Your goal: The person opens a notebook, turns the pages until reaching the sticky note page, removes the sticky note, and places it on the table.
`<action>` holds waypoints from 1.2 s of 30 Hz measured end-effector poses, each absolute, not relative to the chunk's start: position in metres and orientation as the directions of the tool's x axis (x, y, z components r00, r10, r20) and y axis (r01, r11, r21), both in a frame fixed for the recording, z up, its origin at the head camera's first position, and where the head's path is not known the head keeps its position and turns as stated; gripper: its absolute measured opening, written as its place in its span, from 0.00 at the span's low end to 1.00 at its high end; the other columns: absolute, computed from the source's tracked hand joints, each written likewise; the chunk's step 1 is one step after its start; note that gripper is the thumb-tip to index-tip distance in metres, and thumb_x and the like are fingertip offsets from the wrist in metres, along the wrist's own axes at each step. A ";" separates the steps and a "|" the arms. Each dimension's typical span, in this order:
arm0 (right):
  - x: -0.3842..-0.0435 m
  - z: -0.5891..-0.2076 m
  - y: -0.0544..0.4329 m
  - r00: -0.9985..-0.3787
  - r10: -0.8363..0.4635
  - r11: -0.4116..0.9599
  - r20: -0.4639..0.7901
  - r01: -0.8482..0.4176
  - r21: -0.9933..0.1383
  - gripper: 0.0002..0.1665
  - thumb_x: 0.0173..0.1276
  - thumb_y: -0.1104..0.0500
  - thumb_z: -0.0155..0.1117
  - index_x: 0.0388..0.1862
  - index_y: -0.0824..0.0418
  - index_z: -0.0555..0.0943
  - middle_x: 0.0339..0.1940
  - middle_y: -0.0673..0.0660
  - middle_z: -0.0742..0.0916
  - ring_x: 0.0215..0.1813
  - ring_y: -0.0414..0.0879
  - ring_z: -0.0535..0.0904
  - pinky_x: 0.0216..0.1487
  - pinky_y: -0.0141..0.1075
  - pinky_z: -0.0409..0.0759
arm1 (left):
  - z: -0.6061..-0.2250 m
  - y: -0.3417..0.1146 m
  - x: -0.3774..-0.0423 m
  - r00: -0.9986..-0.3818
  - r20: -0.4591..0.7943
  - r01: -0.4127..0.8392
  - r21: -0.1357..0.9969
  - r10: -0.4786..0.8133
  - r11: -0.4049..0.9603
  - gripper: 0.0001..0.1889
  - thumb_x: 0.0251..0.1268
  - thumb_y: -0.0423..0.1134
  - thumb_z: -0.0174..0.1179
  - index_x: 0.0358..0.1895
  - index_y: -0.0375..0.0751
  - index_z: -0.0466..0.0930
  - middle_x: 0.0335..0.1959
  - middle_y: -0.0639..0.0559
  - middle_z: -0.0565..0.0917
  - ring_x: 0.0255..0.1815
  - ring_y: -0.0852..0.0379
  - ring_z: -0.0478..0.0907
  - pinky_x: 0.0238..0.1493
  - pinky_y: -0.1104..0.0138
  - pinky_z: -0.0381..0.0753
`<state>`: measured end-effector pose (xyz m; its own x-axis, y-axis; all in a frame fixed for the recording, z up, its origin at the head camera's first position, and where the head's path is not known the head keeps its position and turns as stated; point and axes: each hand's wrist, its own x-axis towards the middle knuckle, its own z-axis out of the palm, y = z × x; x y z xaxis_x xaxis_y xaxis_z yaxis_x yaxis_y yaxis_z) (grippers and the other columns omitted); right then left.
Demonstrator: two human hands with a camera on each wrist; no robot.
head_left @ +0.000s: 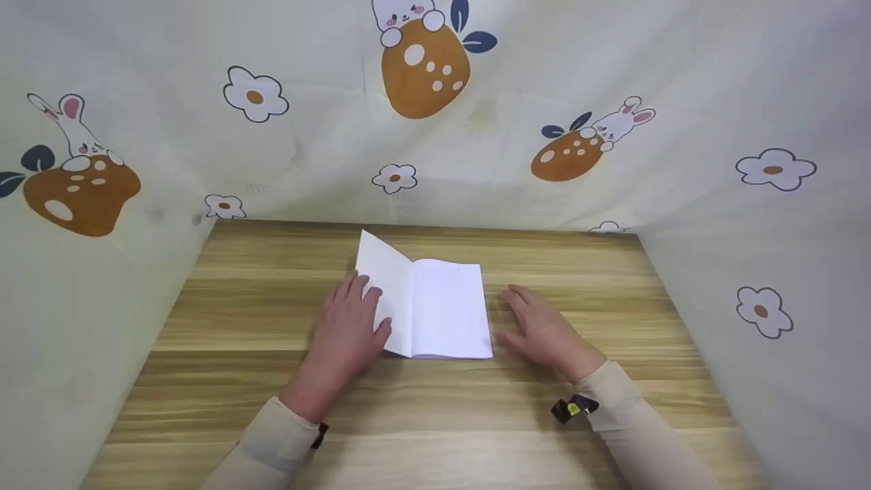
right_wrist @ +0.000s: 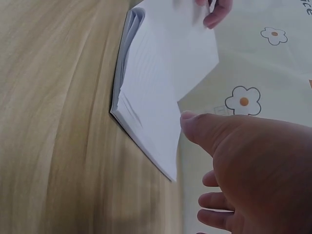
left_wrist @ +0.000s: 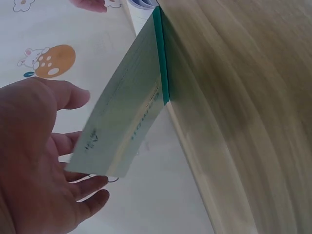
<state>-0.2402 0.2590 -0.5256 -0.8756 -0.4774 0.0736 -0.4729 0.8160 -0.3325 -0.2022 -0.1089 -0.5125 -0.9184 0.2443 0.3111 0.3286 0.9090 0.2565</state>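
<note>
A notebook [head_left: 449, 309] lies on the wooden table with its front cover [head_left: 388, 299] raised at a slant on the left, the blank white page beside it facing up. From the left wrist view, the cover's pale green outside [left_wrist: 119, 105] and darker green spine [left_wrist: 161, 58] show, with small printing too blurred to read. My left hand [head_left: 347, 333] is at the cover's outer edge, its relaxed fingers against the cover and its thumb apart from it. To the right of the page, my right hand [head_left: 544, 333] rests near the table with fingers loosely extended, holding nothing.
The wood-grain table [head_left: 463, 429] extends around the notebook. A pale curtain [head_left: 313, 143] printed with rabbits, strawberries and flowers encloses its back and sides. Dark wrist straps show at both sleeves [head_left: 616, 395].
</note>
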 end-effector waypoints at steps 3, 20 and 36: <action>-0.241 -0.530 0.257 -0.870 -0.489 0.814 0.067 -0.482 -0.323 0.47 0.76 0.45 0.76 0.81 0.70 0.71 0.82 0.73 0.73 0.81 0.72 0.70 0.82 0.64 0.67 | -0.518 -0.111 -0.203 -0.934 0.245 0.315 0.226 0.259 0.922 0.24 0.73 0.45 0.70 0.61 0.29 0.82 0.71 0.29 0.77 0.81 0.28 0.66 0.81 0.37 0.64; -0.240 -0.535 0.250 -0.869 -0.492 0.812 0.055 -0.481 -0.331 0.46 0.78 0.43 0.73 0.82 0.69 0.71 0.82 0.72 0.74 0.82 0.69 0.70 0.82 0.62 0.67 | -0.545 -0.126 -0.221 -0.943 -0.017 0.308 0.334 0.333 0.891 0.37 0.79 0.50 0.66 0.79 0.28 0.71 0.84 0.27 0.65 0.85 0.29 0.62 0.85 0.40 0.60; -0.237 -0.534 0.248 -0.878 -0.478 0.823 0.033 -0.460 -0.333 0.45 0.79 0.40 0.71 0.81 0.67 0.72 0.82 0.72 0.73 0.82 0.68 0.70 0.82 0.61 0.67 | -0.552 -0.102 -0.244 -0.950 -0.140 0.221 0.332 0.280 0.917 0.44 0.80 0.58 0.63 0.88 0.38 0.60 0.91 0.33 0.53 0.90 0.31 0.50 0.86 0.35 0.53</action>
<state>-0.2369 0.2478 -0.5335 -0.8780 -0.4776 0.0329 -0.4602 0.8230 -0.3331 -0.2440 -0.1021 -0.5515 -0.9498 0.2795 -0.1402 0.2208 0.9170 0.3322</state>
